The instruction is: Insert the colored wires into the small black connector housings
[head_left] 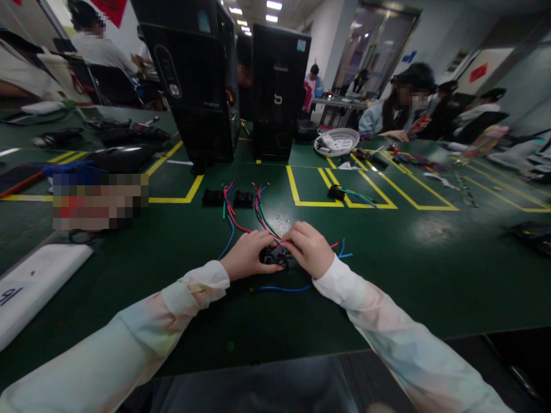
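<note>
Near the middle of the green table, my left hand (247, 255) grips a small black part (275, 257) between thumb and fingers. My right hand (309, 248) pinches a thin red wire (280, 242) at the top of that part. Red, green and blue wires run from beside my hands toward two black blocks, one on the left (213, 198) and one on the right (243, 199). A loose blue wire (284, 288) lies just below my hands. Short blue wire ends (345, 254) stick out to the right of my right wrist.
Two black computer towers (202, 86) (279, 92) stand beyond the blocks. A black connector with wires (336, 192) lies right of them, a white basket (336, 141) farther back. A white case (38, 287) is at left. People sit at the back.
</note>
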`<control>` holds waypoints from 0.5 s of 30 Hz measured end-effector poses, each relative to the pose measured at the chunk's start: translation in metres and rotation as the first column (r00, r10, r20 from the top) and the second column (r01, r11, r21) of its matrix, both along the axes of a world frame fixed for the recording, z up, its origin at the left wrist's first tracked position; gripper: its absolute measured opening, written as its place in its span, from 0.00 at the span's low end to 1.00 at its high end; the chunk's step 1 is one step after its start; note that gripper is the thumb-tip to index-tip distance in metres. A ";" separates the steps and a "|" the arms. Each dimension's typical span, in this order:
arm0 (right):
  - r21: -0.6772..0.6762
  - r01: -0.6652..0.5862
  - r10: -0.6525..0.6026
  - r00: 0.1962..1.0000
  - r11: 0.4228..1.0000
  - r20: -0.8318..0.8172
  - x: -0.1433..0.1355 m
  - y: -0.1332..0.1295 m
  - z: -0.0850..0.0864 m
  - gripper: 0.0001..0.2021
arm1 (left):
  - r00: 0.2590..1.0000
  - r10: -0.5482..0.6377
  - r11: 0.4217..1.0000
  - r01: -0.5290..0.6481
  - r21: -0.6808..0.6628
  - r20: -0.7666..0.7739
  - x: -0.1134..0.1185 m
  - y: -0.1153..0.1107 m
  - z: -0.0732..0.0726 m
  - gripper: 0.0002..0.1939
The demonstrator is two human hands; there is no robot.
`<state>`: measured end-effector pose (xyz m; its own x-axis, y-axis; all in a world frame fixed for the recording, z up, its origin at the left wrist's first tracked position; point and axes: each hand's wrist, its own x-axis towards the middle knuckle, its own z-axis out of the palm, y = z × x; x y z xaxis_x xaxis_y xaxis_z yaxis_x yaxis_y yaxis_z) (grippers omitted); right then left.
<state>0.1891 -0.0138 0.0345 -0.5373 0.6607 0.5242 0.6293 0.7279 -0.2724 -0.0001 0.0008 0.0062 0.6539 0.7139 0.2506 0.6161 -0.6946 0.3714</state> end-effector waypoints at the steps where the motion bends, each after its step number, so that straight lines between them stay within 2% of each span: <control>1: -0.038 0.002 -0.002 1.000 0.999 -0.004 0.002 0.002 0.000 0.07 | 1.000 0.003 1.000 -0.003 0.000 0.001 0.000 0.000 0.000 0.20; 6: -0.270 -0.013 0.021 0.999 0.963 0.026 0.010 0.009 -0.002 0.03 | 1.000 0.006 1.000 -0.006 -0.017 0.003 0.000 -0.001 0.003 0.19; 11: -0.385 -0.019 0.015 1.000 0.923 -0.012 0.011 0.014 -0.007 0.06 | 1.000 0.009 1.000 -0.009 -0.017 -0.008 0.000 -0.002 0.004 0.19; 15: -0.521 -0.001 -0.035 0.998 0.854 -0.060 0.012 0.019 -0.012 0.06 | 1.000 0.002 1.000 -0.002 -0.011 -0.007 0.000 -0.002 0.004 0.19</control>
<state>0.2007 0.0050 0.0230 -0.5004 0.8553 0.1344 0.6078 0.4576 -0.6490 0.0003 -0.0009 0.0102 0.6543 0.7178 0.2382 0.6198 -0.6894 0.3750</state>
